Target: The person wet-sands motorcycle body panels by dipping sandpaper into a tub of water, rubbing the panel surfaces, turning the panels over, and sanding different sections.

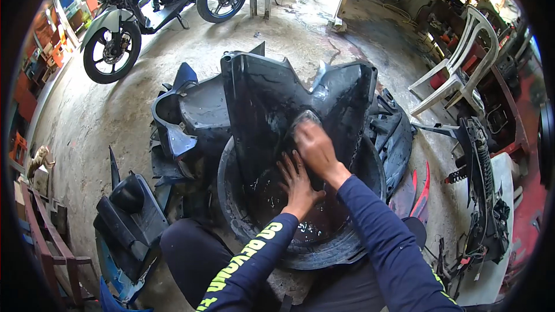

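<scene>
A large black plastic motorcycle body panel [263, 95] stands tilted in a round black basin [231, 211], its upper part rising above the rim. My left hand [298, 185] lies with fingers spread flat on the panel's lower face. Higher up, near the centre ridge, my right hand [315, 147] has its fingers bent together over a small grey pad [305, 117], pressed on the panel. Whether the pad is cloth or sandpaper I cannot tell. Dark water [312, 228] with light flecks of foam shows in the basin below my hands.
More fairing parts lie left [202, 104] and right [393, 138] of the basin, with a dark panel [130, 214] at lower left. A white plastic chair [457, 75] and a shock absorber [484, 164] are at right. A motorcycle [124, 34] stands at the back.
</scene>
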{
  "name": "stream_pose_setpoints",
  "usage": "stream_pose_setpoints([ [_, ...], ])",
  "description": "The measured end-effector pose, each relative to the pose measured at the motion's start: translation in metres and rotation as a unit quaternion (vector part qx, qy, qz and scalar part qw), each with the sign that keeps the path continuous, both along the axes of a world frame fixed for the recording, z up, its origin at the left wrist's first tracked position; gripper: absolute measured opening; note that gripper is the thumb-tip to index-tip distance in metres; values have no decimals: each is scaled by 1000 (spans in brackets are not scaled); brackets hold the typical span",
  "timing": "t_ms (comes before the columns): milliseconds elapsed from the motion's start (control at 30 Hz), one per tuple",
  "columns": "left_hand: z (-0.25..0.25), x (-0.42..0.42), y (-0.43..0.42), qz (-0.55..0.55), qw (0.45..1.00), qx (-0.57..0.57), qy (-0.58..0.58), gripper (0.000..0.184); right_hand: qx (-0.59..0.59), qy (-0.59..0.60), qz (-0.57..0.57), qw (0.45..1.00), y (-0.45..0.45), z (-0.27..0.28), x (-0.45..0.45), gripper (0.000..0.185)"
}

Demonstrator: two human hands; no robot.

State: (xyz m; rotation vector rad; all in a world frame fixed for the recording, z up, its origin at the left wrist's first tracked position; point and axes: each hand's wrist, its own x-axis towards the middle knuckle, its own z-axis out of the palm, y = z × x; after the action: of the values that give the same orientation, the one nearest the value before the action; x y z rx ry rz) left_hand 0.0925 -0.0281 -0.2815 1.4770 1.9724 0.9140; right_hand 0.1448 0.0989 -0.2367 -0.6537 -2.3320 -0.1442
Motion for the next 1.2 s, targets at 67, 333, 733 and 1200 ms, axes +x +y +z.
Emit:
stream_pose_setpoints([
  [67, -1, 1, -2, 1, 1000, 16, 4, 147, 7, -41, 49, 998, 0, 3, 9, 27],
  [333, 13, 0, 2, -19, 999, -32, 29, 149, -56, 33, -4, 998, 15, 22, 3, 25],
  [733, 5, -1, 2, -18, 999, -12, 31, 151, -4, 3, 18, 1000, 20, 20, 6, 26],
  [1200, 16, -2, 5, -31, 996, -71, 32, 154, -10, 76, -32, 997, 27, 19, 3, 23],
])
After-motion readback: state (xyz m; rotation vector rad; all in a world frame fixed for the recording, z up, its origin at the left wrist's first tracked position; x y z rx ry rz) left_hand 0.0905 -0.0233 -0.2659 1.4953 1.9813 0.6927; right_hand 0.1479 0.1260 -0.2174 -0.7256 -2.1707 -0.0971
